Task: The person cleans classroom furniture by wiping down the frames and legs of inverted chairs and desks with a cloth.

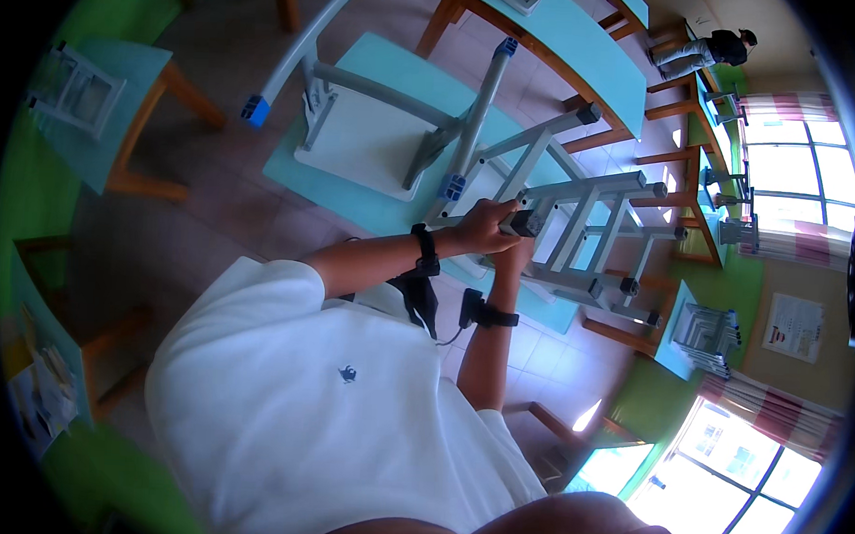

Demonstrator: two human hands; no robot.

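Note:
Grey metal stools with dark foot caps lie upturned and clustered on a light-blue table (290,159), legs pointing up. My left hand (485,228), with a black band on the wrist, is closed around the leg of a stool (563,220), right beside its dark end cap (521,223). Just below it is my right hand (513,255), also at the capped leg; its fingers are mostly hidden. Its forearm wears a black strap with a small box. Next to these on the table is another upturned stool (371,143) with a white seat underside and blue foot caps.
More light-blue tables with wooden legs stand around, including one (585,56) beyond the stools and one (104,105) at left carrying a stool. Stacked stools (707,338) sit on a table at right. A person (713,51) stands far off near the windows. Papers (42,385) lie at lower left.

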